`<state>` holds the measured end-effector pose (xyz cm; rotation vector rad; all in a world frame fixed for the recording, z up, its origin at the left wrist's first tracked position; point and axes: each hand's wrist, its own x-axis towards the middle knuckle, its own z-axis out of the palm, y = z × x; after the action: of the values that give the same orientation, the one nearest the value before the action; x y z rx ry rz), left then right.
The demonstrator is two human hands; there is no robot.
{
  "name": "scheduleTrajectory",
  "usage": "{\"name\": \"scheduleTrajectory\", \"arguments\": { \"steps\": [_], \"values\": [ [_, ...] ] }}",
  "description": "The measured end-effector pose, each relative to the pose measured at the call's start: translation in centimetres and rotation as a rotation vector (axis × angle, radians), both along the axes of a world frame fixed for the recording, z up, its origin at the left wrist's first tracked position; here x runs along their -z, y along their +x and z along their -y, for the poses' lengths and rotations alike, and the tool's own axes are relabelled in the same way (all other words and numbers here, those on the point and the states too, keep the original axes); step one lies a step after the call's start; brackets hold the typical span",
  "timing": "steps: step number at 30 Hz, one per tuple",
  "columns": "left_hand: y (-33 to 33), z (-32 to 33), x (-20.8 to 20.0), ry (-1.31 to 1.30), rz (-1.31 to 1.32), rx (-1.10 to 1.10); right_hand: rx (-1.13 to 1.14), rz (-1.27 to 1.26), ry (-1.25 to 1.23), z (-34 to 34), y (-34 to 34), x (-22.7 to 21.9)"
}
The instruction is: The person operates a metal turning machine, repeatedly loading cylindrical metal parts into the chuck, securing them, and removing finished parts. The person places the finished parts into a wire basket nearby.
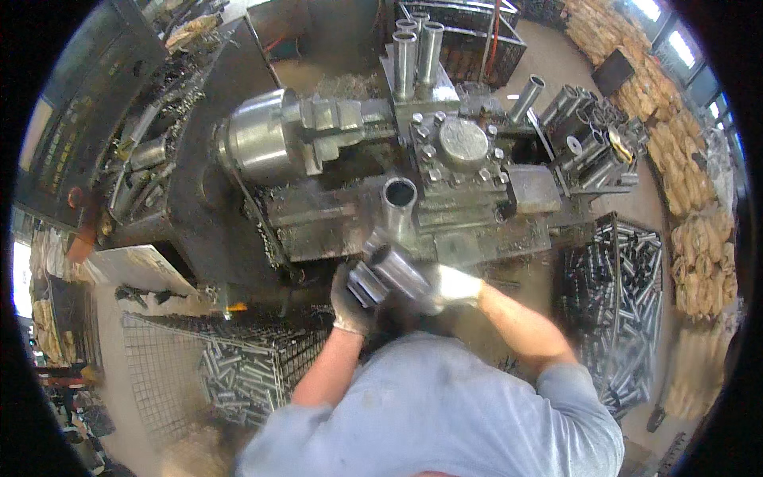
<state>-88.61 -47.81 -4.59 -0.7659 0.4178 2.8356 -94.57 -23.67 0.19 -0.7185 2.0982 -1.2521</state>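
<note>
In front of my body, close to the near side of a metal lathe (318, 222), both gloved hands are closed around metal pieces. My left hand (350, 302) grips a shiny slotted metal part (364, 285). Right beside it, my right hand (451, 288), in a pale glove, has hold of a metal tube (397, 269) whose dark open end points up and to the left. The two pieces overlap in view, so I cannot tell whether they touch. Just beyond them an upright tube (399, 203) stands on the lathe.
The chuck (258, 139) sits left of the bolted tool post (463, 141). Several upright tubes (404, 63) stand behind it. More tubes (584, 139) are heaped at the right. Wire baskets (278, 362) (616, 270) full of metal pieces flank me; stacked sacks (699, 254) line the right.
</note>
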Motion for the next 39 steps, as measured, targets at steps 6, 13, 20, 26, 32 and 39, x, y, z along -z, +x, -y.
{"name": "scheduleTrajectory", "arguments": {
  "steps": [6,13,20,26,32,39],
  "values": [
    [0.0,1.1,-4.2,-0.663,-0.099,0.184,0.38,-0.33,0.046,-2.9,0.1,-8.5],
    [-10.5,-4.3,-9.1,-1.962,-0.609,-0.041,0.606,-0.382,0.243,-7.6,-0.7,-5.3],
    [-12.3,3.0,-7.8,-1.19,-0.489,-0.075,0.149,-0.509,0.318,-2.1,4.0,-5.0],
    [-8.1,7.1,-7.6,-0.185,-0.41,-0.019,0.238,-0.752,0.441,8.0,-0.5,2.9],
    [-6.1,8.7,-6.8,-0.22,-0.291,-0.057,0.316,-0.283,0.049,7.4,-3.4,-4.6],
    [-7.5,3.4,-9.4,-0.334,-0.299,-0.192,0.26,0.291,0.215,11.9,-5.1,-11.7]
  ]
}}
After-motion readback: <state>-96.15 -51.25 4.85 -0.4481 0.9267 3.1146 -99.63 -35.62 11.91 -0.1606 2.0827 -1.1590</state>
